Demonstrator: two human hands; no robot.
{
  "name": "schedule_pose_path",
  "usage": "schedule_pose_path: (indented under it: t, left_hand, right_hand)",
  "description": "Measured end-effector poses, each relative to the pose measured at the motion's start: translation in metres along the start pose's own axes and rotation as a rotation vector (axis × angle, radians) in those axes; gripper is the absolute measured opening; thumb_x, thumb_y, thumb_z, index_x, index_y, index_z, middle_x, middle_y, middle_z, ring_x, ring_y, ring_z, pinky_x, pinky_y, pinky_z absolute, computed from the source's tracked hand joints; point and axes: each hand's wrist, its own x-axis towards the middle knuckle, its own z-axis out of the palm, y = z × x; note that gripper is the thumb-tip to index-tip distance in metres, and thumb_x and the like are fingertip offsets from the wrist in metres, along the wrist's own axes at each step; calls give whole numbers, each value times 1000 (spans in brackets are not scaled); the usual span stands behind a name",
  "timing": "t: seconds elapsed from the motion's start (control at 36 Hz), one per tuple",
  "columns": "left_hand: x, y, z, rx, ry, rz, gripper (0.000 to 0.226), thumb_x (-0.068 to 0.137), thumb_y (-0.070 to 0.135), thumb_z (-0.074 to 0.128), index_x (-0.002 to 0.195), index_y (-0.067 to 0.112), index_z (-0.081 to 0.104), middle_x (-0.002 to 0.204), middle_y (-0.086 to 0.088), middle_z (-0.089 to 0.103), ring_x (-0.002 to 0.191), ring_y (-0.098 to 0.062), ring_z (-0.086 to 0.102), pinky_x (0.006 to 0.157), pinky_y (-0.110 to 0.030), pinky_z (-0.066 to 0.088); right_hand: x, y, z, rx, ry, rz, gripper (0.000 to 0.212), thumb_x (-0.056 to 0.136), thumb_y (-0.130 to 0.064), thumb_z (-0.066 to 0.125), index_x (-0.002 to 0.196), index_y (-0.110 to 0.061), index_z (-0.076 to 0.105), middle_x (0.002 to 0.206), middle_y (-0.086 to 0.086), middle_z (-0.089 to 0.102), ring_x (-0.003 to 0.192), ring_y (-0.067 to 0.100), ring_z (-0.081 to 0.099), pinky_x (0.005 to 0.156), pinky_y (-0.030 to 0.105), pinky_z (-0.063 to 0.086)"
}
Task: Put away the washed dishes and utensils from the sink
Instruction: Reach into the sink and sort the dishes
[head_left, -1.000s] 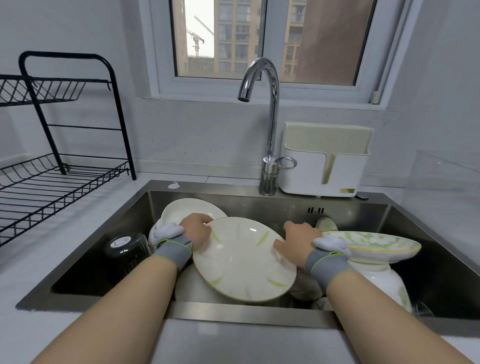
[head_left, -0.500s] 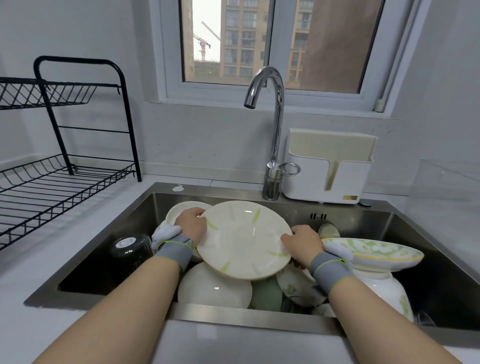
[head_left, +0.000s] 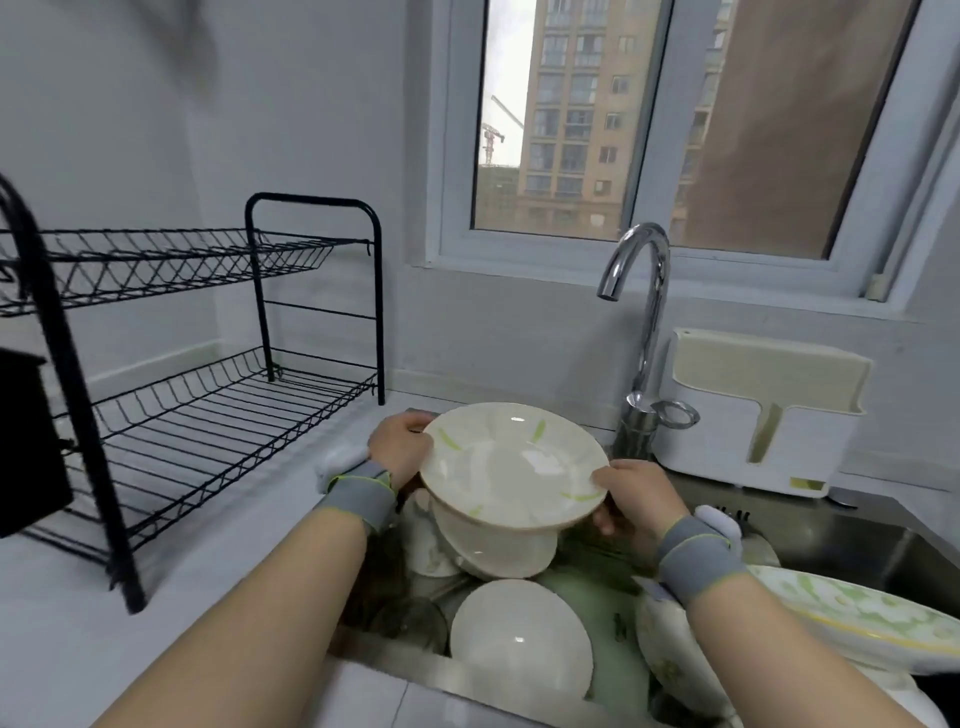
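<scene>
A cream plate with green streaks (head_left: 511, 465) is lifted above the sink, nearly level. My left hand (head_left: 400, 451) grips its left rim and my right hand (head_left: 636, 499) grips its right rim, thumbs on top. Below it the steel sink (head_left: 841, 540) holds several more dishes: a cream bowl (head_left: 498, 551), a white plate (head_left: 519, 636), and a green-patterned oval dish (head_left: 852, 616) at the right. The black two-tier wire dish rack (head_left: 208, 415) stands on the counter to the left, both tiers bare.
A chrome tap (head_left: 641, 312) arches over the sink's back edge. A white and cream sponge holder (head_left: 763, 410) sits right of it. A black box (head_left: 28, 441) hangs on the rack's left end. White counter (head_left: 156, 623) lies in front of the rack.
Both hands have raised the plate out of the sink and carried it left, toward the rack. My view has turned left, showing more of the rack.
</scene>
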Motion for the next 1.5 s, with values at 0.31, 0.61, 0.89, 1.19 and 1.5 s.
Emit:
schedule_pose_path:
  t: [0.31, 0.61, 0.89, 1.19, 1.5]
  left_hand:
    - [3, -34, -86, 18, 400, -11, 42, 89, 7, 46, 129, 17, 52, 137, -6, 47, 127, -25, 43, 100, -28, 34]
    - [-12, -61, -98, 461, 484, 80, 30, 96, 36, 41, 105, 25, 67, 141, 10, 45, 145, -17, 11, 117, -37, 10]
    - [-16, -75, -108, 720, 481, -49, 30, 97, 27, 37, 106, 28, 65, 107, 5, 62, 114, -19, 47, 107, -39, 27]
    - [-11, -74, -110, 776, 440, -149, 34, 83, -2, 36, 97, 16, 62, 106, -2, 60, 98, -20, 47, 88, -28, 30]
    - [-3, -78, -110, 801, 439, -177, 29, 86, 5, 38, 97, 19, 61, 102, -2, 62, 98, -24, 57, 89, -31, 36]
  right_hand:
    - [22, -74, 121, 123, -203, -41, 24, 93, -2, 40, 71, 2, 49, 28, 6, 47, 20, 13, 42, 27, 15, 37]
    - [36, -93, 231, 145, -348, -16, 30, 97, -5, 37, 69, 5, 43, 27, 9, 48, 19, 13, 45, 25, 17, 39]
    - [49, -88, 282, 5, -466, 1, 33, 96, -9, 37, 68, 5, 47, 32, 10, 53, 23, 14, 48, 32, 19, 40]
    - [52, -92, 292, -128, -518, -81, 25, 94, -5, 43, 70, -4, 45, 27, 4, 45, 24, 17, 40, 29, 15, 34]
    - [49, -94, 306, -606, -549, -241, 43, 86, -11, 53, 46, -10, 38, 50, 7, 44, 41, 18, 32, 42, 21, 27]
